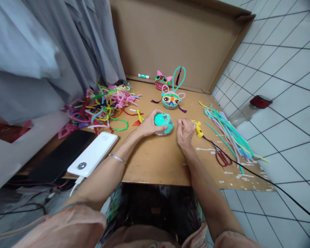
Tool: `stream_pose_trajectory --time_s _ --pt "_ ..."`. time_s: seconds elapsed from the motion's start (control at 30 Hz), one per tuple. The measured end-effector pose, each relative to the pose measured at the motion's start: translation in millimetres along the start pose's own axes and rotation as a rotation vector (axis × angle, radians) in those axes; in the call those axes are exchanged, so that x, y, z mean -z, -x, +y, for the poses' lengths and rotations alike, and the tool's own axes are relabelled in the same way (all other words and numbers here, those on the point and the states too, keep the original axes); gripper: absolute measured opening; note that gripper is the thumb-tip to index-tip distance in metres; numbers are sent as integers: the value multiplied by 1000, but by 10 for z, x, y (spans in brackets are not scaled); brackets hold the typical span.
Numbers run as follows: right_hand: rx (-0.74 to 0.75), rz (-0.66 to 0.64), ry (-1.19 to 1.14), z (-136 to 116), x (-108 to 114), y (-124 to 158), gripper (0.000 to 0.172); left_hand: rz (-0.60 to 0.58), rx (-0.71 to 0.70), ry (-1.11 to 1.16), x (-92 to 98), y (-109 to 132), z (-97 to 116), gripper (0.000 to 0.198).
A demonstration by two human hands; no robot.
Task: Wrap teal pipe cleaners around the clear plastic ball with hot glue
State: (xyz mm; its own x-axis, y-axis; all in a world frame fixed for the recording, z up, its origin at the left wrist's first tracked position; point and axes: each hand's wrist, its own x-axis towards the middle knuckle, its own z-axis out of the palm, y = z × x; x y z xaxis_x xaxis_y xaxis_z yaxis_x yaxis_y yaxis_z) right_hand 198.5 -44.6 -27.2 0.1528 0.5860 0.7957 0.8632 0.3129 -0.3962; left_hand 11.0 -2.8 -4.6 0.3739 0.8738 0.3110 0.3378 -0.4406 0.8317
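Note:
My left hand [147, 126] is wrapped round a teal pipe-cleaner ball [163, 123] that rests on the cardboard work surface [155, 162]. My right hand [185, 133] sits just right of the ball with its fingers curled together; what they pinch, if anything, is too small to make out. A yellow glue gun [197, 127] lies right beside that hand. Two finished pipe-cleaner animal faces [171, 99] stand behind the ball.
A heap of mixed coloured pipe cleaners [103, 105] lies at the left, a bundle of straight ones [228, 132] at the right. Red scissors [223, 157] and a black cord [260, 177] lie right of my arm. A white power bank [93, 154] and black tablet [60, 156] sit at front left.

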Motion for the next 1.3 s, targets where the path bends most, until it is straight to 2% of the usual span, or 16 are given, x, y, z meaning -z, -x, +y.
stream_pose_trajectory --time_s 1.3 --pt "-12 16 10 -25 53 -35 29 -22 -16 3 -3 5 47 67"
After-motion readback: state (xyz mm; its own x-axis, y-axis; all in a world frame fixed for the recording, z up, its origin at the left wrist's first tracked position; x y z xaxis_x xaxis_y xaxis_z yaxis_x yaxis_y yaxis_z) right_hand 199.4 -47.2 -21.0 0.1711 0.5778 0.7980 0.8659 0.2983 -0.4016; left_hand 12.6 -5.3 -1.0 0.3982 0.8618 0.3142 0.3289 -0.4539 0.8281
